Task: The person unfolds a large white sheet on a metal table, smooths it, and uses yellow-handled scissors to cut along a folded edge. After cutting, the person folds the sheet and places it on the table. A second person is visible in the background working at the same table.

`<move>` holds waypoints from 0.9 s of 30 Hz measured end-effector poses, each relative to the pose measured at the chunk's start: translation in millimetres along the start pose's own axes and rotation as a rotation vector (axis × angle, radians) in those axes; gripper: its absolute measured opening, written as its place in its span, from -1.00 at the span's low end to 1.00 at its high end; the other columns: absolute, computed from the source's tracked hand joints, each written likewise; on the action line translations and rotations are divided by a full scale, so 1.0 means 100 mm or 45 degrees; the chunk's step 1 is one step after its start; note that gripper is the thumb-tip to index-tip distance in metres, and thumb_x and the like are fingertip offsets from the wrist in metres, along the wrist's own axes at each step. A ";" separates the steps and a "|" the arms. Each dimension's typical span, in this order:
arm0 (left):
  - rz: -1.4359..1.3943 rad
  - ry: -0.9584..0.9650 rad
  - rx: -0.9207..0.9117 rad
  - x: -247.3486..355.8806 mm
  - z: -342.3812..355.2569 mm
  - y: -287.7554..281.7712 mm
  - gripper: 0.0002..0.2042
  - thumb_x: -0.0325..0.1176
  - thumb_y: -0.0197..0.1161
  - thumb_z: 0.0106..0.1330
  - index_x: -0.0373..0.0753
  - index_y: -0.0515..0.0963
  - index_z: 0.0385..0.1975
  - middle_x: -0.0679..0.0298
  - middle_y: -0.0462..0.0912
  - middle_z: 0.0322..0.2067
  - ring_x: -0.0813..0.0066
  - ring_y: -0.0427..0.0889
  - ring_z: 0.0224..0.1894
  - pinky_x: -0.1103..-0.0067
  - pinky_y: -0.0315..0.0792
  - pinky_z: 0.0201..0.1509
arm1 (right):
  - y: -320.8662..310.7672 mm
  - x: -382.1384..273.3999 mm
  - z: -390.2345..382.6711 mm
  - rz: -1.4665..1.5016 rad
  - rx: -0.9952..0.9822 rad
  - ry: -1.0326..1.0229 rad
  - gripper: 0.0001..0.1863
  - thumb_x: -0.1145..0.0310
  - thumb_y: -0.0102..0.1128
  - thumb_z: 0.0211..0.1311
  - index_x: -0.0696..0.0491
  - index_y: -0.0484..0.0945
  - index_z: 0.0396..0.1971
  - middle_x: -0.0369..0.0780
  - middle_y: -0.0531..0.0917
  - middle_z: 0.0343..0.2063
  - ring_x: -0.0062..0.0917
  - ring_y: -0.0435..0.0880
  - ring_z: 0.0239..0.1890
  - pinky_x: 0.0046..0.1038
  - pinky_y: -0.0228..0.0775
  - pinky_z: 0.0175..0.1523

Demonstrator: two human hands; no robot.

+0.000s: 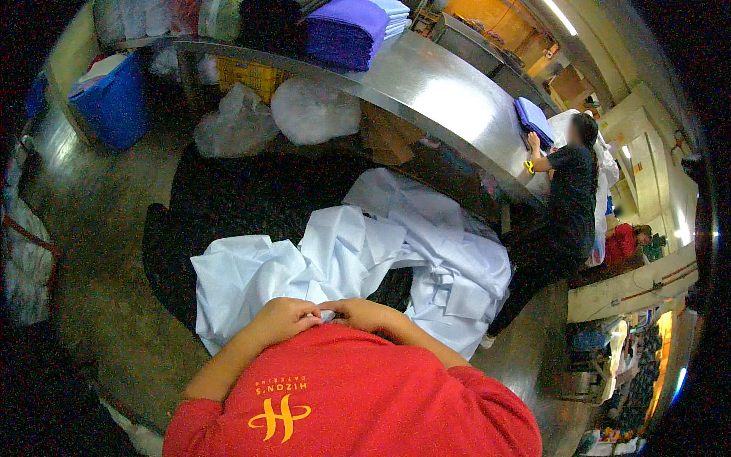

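Note:
Close in front of my red shirt, my left hand [286, 320] and my right hand [361, 313] meet with their fingers pinched on the edge of a white cloth [266, 270]. The cloth spreads out ahead of them in loose folds. More of the white fabric [464, 266] lies bunched to the right and farther off. Under it is a heap of black fabric [228, 198], and some black shows through a gap in the white. My fingertips partly hide the pinched edge.
A long metal table [457, 84] curves across the back, bearing purple folded cloths [346, 34]. A person [571, 179] in black stands at its right end by a blue folded stack [534, 122]. Stuffed plastic bags [316, 110] and a blue bin [114, 103] stand at the far left.

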State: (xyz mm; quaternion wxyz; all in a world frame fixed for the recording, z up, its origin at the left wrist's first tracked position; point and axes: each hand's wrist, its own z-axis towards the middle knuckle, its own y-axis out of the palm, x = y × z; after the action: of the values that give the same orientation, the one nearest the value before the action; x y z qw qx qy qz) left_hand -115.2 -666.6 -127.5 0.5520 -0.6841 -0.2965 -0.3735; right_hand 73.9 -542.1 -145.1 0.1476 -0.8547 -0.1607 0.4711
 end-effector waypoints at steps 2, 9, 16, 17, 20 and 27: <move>-0.017 0.008 0.007 0.00 -0.01 -0.01 -0.80 -0.16 0.17 0.16 -0.14 0.57 -0.38 0.17 0.63 -0.46 0.22 0.61 -0.41 0.44 0.45 -0.31 | 0.00 0.00 0.01 -0.005 -0.004 0.008 -0.48 0.28 0.09 0.14 -0.08 0.31 0.15 -0.04 0.58 -0.12 -0.28 0.57 -0.11 -0.38 0.35 -0.02; 0.031 -0.006 -0.010 -0.02 -0.03 -0.05 -0.79 -0.15 0.17 0.16 -0.13 0.57 -0.37 0.16 0.63 -0.45 0.22 0.61 -0.41 0.43 0.45 -0.31 | 0.00 0.02 0.07 -0.078 0.010 -0.067 -0.48 0.25 0.08 0.15 -0.10 0.30 0.16 -0.04 0.59 -0.15 -0.24 0.58 -0.12 -0.36 0.36 -0.04; -0.001 -0.008 -0.005 -0.05 -0.05 -0.06 -0.78 -0.14 0.16 0.17 -0.13 0.57 -0.36 0.16 0.63 -0.44 0.20 0.61 -0.40 0.42 0.45 -0.31 | 0.00 -0.03 0.10 -0.029 -0.023 -0.025 -0.49 0.25 0.08 0.15 -0.10 0.31 0.16 -0.04 0.59 -0.16 -0.25 0.59 -0.14 -0.35 0.37 -0.05; 0.000 -0.005 0.000 -0.05 -0.05 -0.06 -0.78 -0.14 0.16 0.17 -0.13 0.58 -0.36 0.16 0.63 -0.44 0.20 0.61 -0.40 0.41 0.45 -0.31 | 0.00 -0.04 0.10 -0.037 -0.003 -0.045 -0.49 0.25 0.08 0.15 -0.10 0.31 0.15 -0.04 0.59 -0.16 -0.25 0.59 -0.15 -0.36 0.37 -0.06; -0.004 0.004 0.019 -0.07 -0.07 -0.06 -0.78 -0.14 0.16 0.17 -0.13 0.58 -0.36 0.15 0.63 -0.44 0.20 0.61 -0.39 0.41 0.45 -0.31 | 0.00 -0.07 0.10 -0.043 -0.007 -0.035 -0.49 0.26 0.09 0.15 -0.10 0.32 0.15 -0.04 0.59 -0.16 -0.26 0.59 -0.16 -0.37 0.37 -0.06; -0.032 -0.011 0.030 -0.08 -0.08 -0.06 -0.79 -0.14 0.17 0.16 -0.12 0.58 -0.37 0.15 0.63 -0.45 0.19 0.61 -0.39 0.41 0.45 -0.31 | 0.00 -0.04 0.15 -0.010 -0.027 -0.032 -0.48 0.29 0.10 0.14 -0.10 0.32 0.15 -0.05 0.59 -0.16 -0.29 0.59 -0.17 -0.39 0.36 -0.05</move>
State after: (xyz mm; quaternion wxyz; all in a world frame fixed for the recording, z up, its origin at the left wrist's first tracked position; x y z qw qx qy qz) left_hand -126.0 -673.4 -130.6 0.5540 -0.6753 -0.3118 -0.3740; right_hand 59.4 -542.3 -150.1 0.1382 -0.8496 -0.1710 0.4793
